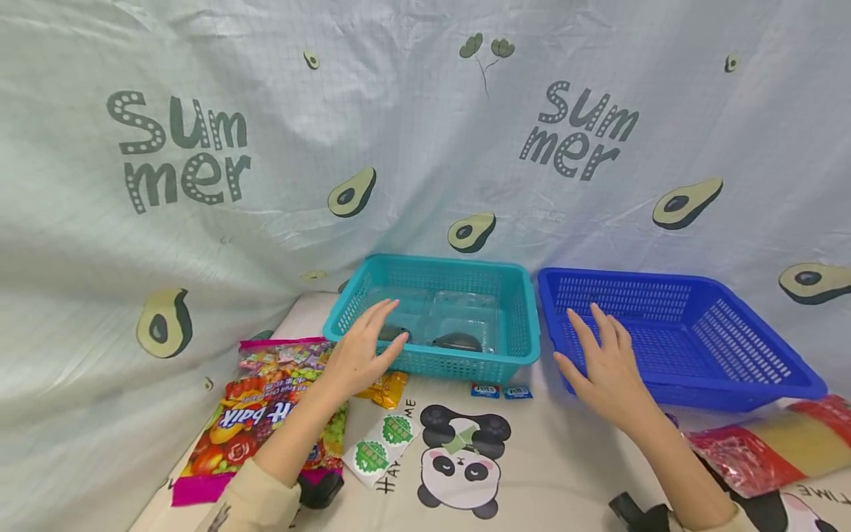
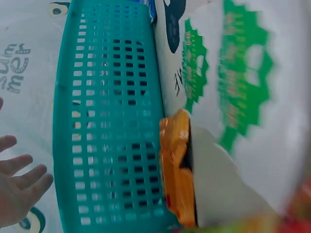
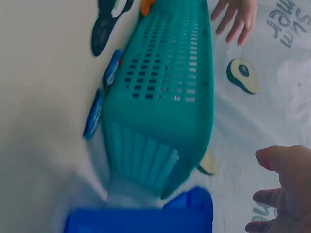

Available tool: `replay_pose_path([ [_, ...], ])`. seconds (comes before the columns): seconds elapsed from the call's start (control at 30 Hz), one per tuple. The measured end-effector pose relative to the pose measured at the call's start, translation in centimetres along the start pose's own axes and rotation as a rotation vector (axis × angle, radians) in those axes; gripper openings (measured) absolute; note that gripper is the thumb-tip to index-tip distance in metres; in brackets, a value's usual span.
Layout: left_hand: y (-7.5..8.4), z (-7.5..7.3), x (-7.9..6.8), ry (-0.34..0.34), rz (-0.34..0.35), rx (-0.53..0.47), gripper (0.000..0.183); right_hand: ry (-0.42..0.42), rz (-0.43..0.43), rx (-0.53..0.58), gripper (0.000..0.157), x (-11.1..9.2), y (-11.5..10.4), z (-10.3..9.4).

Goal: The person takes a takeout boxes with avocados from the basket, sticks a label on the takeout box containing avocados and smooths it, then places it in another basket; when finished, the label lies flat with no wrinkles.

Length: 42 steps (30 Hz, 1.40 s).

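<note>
My left hand [image 1: 362, 355] hovers over the near left corner of a teal basket [image 1: 525, 347], fingers spread and holding nothing. Inside that basket lie clear plastic trays [image 1: 463, 310] and two dark rounded objects [image 1: 457, 341], one partly behind my fingers. Above the left edge of a blue basket [image 1: 725, 391], my right hand [image 1: 605, 369] reaches forward with its fingers apart, also holding nothing. In the left wrist view the left hand [image 2: 22, 189] appears beside the teal basket's rim; in the right wrist view the right hand [image 3: 286, 189] is at the lower right.
Colourful candy bags [image 1: 242, 421] lie at the left, near an orange packet [image 1: 387, 390] and a sheet with green stickers [image 1: 372, 454]. Two small blue packets [image 1: 518, 392] sit before the teal basket. A red and yellow package [image 1: 784, 443] lies at the right. Patterned cloth [image 1: 425, 133] hangs behind.
</note>
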<state>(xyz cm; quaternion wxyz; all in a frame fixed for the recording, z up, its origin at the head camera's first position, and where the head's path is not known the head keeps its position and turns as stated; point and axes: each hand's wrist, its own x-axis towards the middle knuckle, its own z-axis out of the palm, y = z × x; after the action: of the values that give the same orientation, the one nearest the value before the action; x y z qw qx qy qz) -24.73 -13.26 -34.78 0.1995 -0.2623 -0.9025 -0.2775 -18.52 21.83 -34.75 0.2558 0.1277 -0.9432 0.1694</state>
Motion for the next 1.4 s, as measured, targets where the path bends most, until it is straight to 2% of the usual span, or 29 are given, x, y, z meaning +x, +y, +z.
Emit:
replay_pose_path([
  [0.13,0.8,1.2,2.9,-0.106,-0.033,-0.191,0.047,-0.143,0.060,0.206,0.060,3.0,-1.7,1.4],
  [0.23,1.7,2.1,5.0,-0.183,-0.106,-0.296,0.046,-0.261,0.124,0.365,0.059,5.6,-2.8,2.6],
  [0.4,2.6,4.5,7.2,-0.274,-0.253,-0.338,0.049,-0.380,0.239,0.472,0.057,8.8,-3.5,5.0],
  [0.6,2.6,7.2,8.1,-0.326,-0.303,-0.245,0.053,-0.483,0.349,0.413,0.058,10.6,-3.2,8.2],
  [0.73,2.6,7.7,8.0,-0.382,-0.341,-0.152,0.057,-0.551,0.381,0.401,0.059,10.7,-3.5,9.3],
  [0.87,2.7,7.8,8.0,-0.456,-0.394,-0.048,0.062,-0.596,0.360,0.403,0.059,10.6,-3.7,9.6],
  [0.97,2.8,7.7,8.0,-0.474,-0.411,-0.040,0.064,-0.600,0.348,0.393,0.059,10.5,-3.8,9.6],
  [1.03,2.7,7.5,7.9,-0.452,-0.418,-0.093,0.063,-0.588,0.350,0.381,0.059,10.4,-4.0,9.5],
  [1.1,2.6,7.4,7.9,-0.409,-0.424,-0.187,0.062,-0.557,0.355,0.374,0.058,10.4,-4.0,9.3],
  [1.17,2.5,7.2,7.9,-0.352,-0.421,-0.268,0.061,-0.494,0.353,0.372,0.058,10.4,-4.0,9.1],
  [1.27,2.4,6.7,8.1,-0.261,-0.379,-0.379,0.061,-0.351,0.318,0.395,0.060,10.5,-4.0,8.5],
  [1.4,3.1,4.4,8.5,-0.176,-0.309,-0.510,0.059,-0.170,0.256,0.450,0.062,10.5,-4.2,6.5],
])
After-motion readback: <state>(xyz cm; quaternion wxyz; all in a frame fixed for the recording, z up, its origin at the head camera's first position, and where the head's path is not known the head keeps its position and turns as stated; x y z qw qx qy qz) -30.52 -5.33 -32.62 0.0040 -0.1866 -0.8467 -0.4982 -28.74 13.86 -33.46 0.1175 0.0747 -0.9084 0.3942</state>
